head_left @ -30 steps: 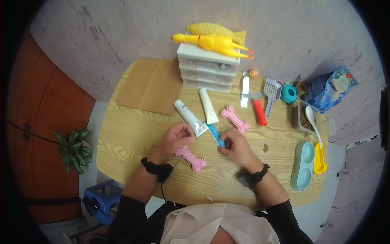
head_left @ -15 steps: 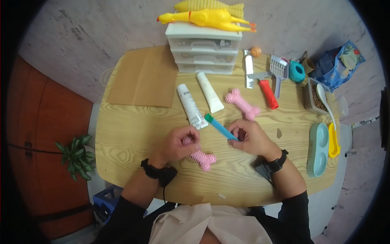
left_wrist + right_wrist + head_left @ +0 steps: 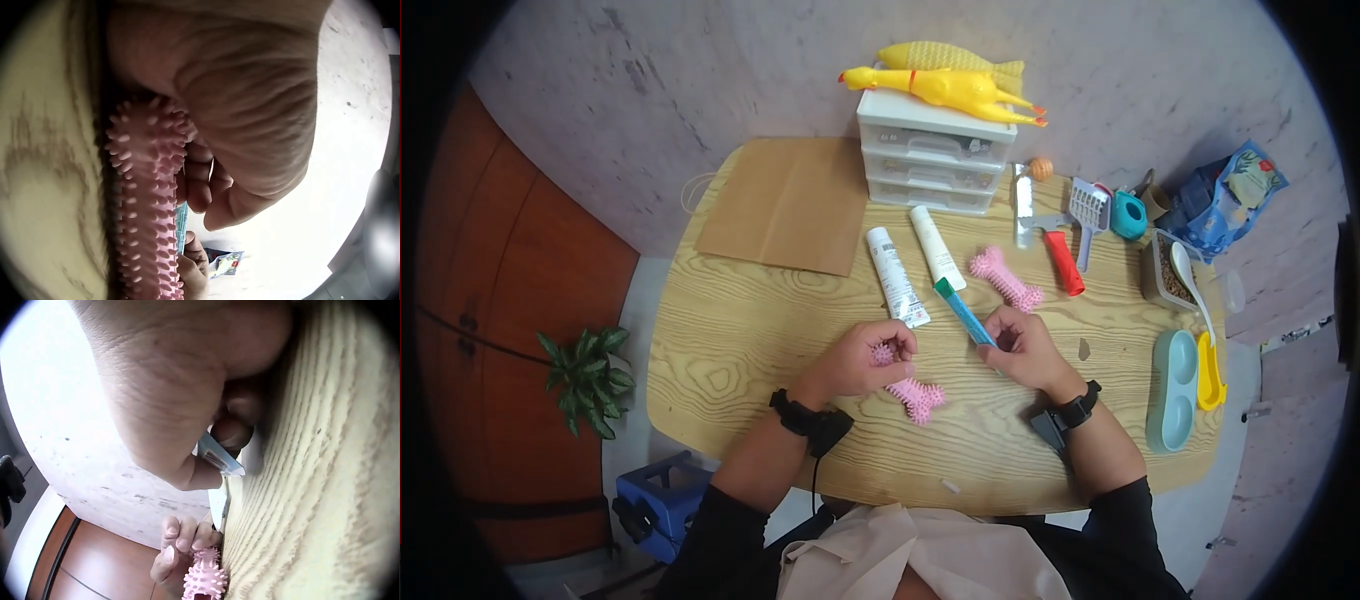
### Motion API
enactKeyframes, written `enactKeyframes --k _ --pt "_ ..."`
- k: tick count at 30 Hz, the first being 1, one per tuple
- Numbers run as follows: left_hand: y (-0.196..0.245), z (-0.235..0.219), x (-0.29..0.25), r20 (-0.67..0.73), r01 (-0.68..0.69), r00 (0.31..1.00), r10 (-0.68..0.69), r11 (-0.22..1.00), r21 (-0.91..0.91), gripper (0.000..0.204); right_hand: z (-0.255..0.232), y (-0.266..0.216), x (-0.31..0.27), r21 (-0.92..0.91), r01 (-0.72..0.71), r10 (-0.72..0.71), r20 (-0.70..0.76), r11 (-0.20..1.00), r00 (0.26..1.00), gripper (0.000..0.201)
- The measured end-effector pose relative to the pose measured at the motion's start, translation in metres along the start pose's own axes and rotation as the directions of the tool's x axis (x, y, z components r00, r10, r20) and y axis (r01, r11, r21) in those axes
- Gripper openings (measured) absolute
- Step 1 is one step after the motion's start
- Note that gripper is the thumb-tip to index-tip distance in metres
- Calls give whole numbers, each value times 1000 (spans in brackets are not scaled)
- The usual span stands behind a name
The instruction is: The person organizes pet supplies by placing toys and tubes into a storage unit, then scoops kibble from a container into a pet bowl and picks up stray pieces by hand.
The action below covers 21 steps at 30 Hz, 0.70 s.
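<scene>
My right hand (image 3: 1022, 347) pinches the lower end of a slim blue stick sachet (image 3: 968, 316) with a green tip. In the right wrist view a barcode shows on the sachet (image 3: 215, 456). The left hand (image 3: 868, 355) hovers over the upper end of a pink spiky bone toy (image 3: 920, 398), fingers loosely curled and holding nothing; the left wrist view has the bone (image 3: 147, 206) beside that palm. Two white squeeze tubes, one with print (image 3: 894, 280) and one plainer (image 3: 938, 248), lie beyond the hands. A second pink bone toy (image 3: 1006, 280) lies past the right hand.
At the back stands a white drawer unit (image 3: 935, 150) with a yellow rubber chicken (image 3: 950, 88) on top. Brown paper (image 3: 785, 205) covers the back left. On the right are a red-handled tool (image 3: 1063, 262), a litter scoop (image 3: 1090, 208), a kibble box (image 3: 1165, 280) and a double bowl (image 3: 1175, 390).
The head view has shifted. The right hand has drawn the sachet off the white tubes, and its green tip shows more. The left hand has moved over the near bone's upper end.
</scene>
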<state>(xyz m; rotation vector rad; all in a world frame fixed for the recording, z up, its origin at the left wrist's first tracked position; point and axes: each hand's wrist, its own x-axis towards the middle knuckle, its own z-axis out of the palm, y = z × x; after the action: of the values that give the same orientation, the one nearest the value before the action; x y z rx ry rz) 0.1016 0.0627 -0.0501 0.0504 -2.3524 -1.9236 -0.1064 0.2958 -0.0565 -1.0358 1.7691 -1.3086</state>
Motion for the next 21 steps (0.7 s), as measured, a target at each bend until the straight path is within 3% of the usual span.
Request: enactKeyframes --k 9,21 --pt "-1 5 -2 2 34 999 -34 999 -30 16 0 14 2 54 -7 7 -5 999 1000 17" --pt "3 5 -3 4 -2 1000 2 996 91 22 -1 22 4 198 25 -27 8 980 1000 16"
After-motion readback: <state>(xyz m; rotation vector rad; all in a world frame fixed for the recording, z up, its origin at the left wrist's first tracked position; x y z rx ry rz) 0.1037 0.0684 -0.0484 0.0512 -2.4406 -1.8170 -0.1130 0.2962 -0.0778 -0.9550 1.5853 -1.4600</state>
